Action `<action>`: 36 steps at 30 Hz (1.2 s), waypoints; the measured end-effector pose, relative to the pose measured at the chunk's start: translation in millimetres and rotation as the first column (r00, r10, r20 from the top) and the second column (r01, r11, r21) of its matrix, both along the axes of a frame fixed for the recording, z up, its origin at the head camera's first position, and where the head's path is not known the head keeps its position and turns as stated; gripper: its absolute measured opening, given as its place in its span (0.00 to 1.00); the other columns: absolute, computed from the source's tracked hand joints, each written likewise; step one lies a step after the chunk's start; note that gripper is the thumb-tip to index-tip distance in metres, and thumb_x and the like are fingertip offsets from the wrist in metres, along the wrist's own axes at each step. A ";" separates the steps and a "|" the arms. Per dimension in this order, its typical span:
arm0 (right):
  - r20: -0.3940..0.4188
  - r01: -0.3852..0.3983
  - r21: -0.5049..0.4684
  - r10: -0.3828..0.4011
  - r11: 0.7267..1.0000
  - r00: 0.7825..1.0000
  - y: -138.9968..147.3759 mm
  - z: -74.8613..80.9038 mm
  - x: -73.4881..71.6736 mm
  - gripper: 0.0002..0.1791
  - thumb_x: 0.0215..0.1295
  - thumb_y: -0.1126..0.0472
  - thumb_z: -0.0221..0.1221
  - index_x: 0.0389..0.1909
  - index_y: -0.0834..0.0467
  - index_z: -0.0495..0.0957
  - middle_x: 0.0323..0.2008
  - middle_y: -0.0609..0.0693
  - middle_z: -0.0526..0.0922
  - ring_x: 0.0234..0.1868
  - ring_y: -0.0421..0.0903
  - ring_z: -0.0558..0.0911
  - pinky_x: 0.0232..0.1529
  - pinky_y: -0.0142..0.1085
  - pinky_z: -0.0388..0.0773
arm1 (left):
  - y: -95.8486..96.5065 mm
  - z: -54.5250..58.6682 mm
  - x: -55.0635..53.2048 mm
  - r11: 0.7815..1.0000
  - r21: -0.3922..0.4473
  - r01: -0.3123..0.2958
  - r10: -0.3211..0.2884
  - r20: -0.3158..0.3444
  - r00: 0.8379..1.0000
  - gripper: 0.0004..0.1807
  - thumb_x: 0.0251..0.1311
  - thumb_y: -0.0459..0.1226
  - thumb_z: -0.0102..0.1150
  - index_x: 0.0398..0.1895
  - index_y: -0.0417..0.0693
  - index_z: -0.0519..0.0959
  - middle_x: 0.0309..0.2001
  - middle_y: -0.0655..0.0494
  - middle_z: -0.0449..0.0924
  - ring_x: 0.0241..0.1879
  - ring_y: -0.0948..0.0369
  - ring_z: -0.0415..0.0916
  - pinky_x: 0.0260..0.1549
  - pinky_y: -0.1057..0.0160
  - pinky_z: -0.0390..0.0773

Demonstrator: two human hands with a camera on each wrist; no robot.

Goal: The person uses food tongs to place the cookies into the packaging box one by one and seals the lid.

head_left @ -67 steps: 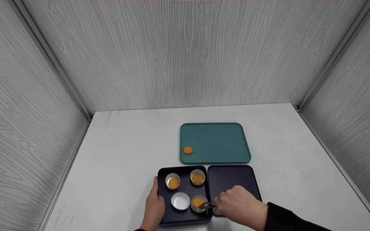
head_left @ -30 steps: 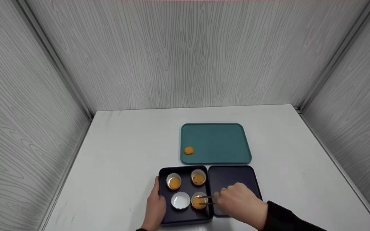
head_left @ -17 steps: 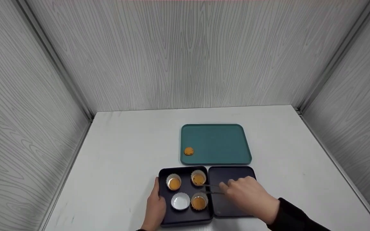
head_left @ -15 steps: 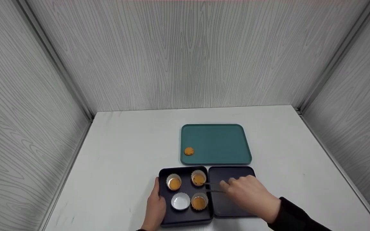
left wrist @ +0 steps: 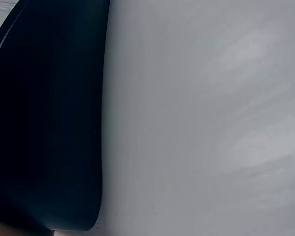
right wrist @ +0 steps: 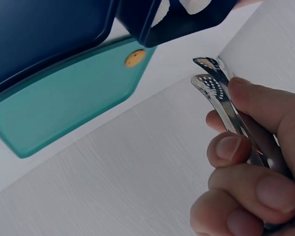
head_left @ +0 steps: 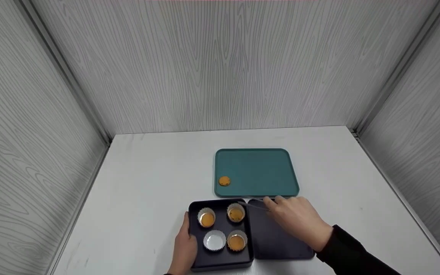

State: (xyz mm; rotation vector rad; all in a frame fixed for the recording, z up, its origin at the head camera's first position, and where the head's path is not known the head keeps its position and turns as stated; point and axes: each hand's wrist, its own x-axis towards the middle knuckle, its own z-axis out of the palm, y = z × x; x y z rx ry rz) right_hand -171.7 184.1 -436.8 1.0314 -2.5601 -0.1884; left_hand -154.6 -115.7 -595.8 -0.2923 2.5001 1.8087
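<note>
My left hand [head_left: 183, 244] lies against the left wall of a dark box [head_left: 220, 258], its visible finger straight along the outside. Inside, small orange cookies sit in three white fluted paper cups, the near right cup [head_left: 243, 235] among them; the near left cup [head_left: 214, 240] shows only its white inside. My right hand [head_left: 296, 215] holds small metal tongs [right wrist: 214, 93] with perforated tips, which part around nothing. In the head view the tongs cross above the box's far right corner, close to the far right cup [head_left: 236, 212].
A green tray [head_left: 262, 168] lies beyond the box, with one spotted cookie [head_left: 224, 181] at its near left. A flat dark tray [head_left: 281, 240] sits right of the box, partly under my right hand. Wood-grain panels [head_left: 220, 68] enclose the white table [head_left: 143, 191].
The tongs' tips opened and left the near right cup, where the cookie stays. My right hand moved away from my body, toward the green tray. My left hand stayed at the box.
</note>
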 end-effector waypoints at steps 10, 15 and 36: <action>-0.023 0.058 0.021 -0.058 0.998 0.998 -5.5 -13.6 -22.8 0.17 0.64 0.56 0.69 0.51 0.59 0.84 0.23 0.52 0.77 0.13 0.44 0.64 0.12 0.33 0.56 | -1.0 0.1 -0.9 1.000 0.024 -0.001 0.001 0.005 1.000 0.41 0.63 0.22 0.34 0.82 0.39 0.45 0.81 0.38 0.47 0.80 0.41 0.44 0.78 0.41 0.47; -0.066 0.070 0.037 -0.067 0.997 0.996 -11.7 -23.2 -35.4 0.16 0.65 0.57 0.69 0.50 0.59 0.85 0.24 0.52 0.80 0.13 0.45 0.67 0.11 0.33 0.58 | -1.2 -0.5 -1.3 1.000 0.024 -0.003 0.002 0.014 1.000 0.41 0.64 0.22 0.34 0.82 0.39 0.45 0.81 0.38 0.47 0.80 0.41 0.44 0.78 0.41 0.47; 0.061 0.147 0.079 -0.152 0.986 0.987 -40.1 -61.6 -71.7 0.13 0.71 0.64 0.61 0.54 0.60 0.83 0.28 0.55 0.81 0.21 0.49 0.74 0.18 0.38 0.69 | -1.7 -1.3 0.4 1.000 0.021 -0.004 0.004 0.009 1.000 0.41 0.64 0.22 0.34 0.82 0.39 0.45 0.81 0.38 0.46 0.80 0.42 0.43 0.78 0.41 0.46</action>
